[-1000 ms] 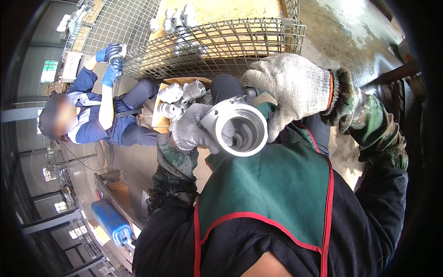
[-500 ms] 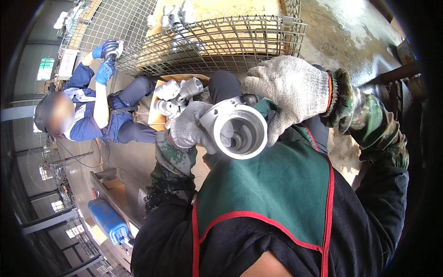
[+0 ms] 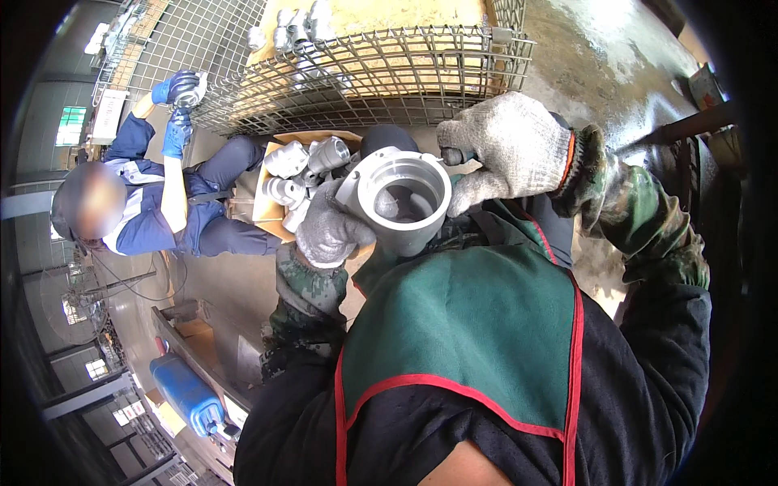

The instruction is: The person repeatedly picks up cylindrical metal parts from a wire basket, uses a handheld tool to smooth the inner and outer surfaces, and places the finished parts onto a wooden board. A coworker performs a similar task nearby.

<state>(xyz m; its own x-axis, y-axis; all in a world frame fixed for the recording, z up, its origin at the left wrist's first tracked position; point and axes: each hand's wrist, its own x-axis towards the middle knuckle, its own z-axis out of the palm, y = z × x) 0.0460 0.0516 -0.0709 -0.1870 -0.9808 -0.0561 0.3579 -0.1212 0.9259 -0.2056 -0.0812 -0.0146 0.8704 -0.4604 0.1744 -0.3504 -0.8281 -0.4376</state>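
Note:
My left hand (image 3: pixel 328 231), in a grey glove, is closed around the side of a silver cast-metal housing (image 3: pixel 409 239). Its round open mouth tilts up toward me, showing a bored inside, and lugs stand out at its rim. At the housing's right rim, my right hand (image 3: pixel 506 150), in a pale knitted glove, is closed on a short dark tool (image 3: pixel 459 155). Only one end of this tool shows; its kind is hidden by the fingers. Just beyond my left hand, a cardboard box (image 3: pixel 263 202) holds several similar silver castings (image 3: pixel 328 154).
A wire mesh cage (image 3: pixel 381 69) with a wooden bottom stands ahead, holding more castings (image 3: pixel 296 28). To the left sits a co-worker (image 3: pixel 182 194) in blue gloves, handling a metal part. A blue jerrycan (image 3: pixel 188 393) lies at lower left. A dark bar (image 3: pixel 685 125) juts in at right.
The housing has tipped and moved slightly up and left, turning its mouth more upward. My right hand has shifted a little, and the dark tool now shows more clearly apart from the rim.

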